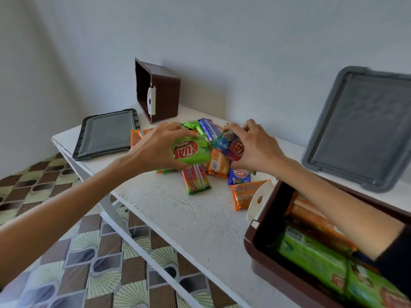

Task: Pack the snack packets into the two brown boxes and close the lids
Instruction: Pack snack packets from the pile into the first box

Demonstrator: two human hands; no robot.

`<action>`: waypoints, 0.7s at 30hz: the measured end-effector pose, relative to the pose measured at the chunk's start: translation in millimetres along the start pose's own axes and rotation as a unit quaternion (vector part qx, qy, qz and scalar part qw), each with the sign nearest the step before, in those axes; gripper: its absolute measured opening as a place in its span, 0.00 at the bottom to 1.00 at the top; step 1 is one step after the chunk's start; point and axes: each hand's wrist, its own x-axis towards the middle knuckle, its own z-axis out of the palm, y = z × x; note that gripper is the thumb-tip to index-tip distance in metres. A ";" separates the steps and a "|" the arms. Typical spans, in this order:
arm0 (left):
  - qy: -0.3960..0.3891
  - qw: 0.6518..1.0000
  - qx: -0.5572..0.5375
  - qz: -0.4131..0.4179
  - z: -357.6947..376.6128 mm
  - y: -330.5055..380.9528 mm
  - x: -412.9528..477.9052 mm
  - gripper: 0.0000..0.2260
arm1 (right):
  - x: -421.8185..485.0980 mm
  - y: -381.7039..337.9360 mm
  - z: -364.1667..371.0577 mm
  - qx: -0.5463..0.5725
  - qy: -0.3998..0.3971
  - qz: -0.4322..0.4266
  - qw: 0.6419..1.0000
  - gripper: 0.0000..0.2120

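A heap of snack packets (pixel 216 166) in green, orange and blue lies in the middle of the white table (pixel 178 214). My left hand (pixel 155 147) grips a green packet (pixel 192 151) above the heap. My right hand (pixel 255 145) holds a blue packet (pixel 229 145) right beside it. One brown box (pixel 264 258) stands open at the near right, with green and orange packets inside; my right forearm passes over it. The second brown box (pixel 164 94) lies on its side at the back by the wall, its opening facing left.
A grey lid (pixel 104 134) lies flat at the table's back left corner. Another grey lid (pixel 364 127) leans against the wall at the right. The table's left edge drops to a patterned tile floor (pixel 89 252).
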 end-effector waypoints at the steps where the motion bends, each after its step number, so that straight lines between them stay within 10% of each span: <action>1: 0.002 1.000 -0.003 0.017 -4.2 11.8 8.3 0.31 | -9.5 5.3 -14.6 -0.008 0.008 0.015 1.000 0.39; 21: -0.215 0.901 -0.022 0.377 80.6 221.4 20.5 0.31 | -265.0 56.9 -60.5 -0.060 -0.244 0.188 0.950 0.38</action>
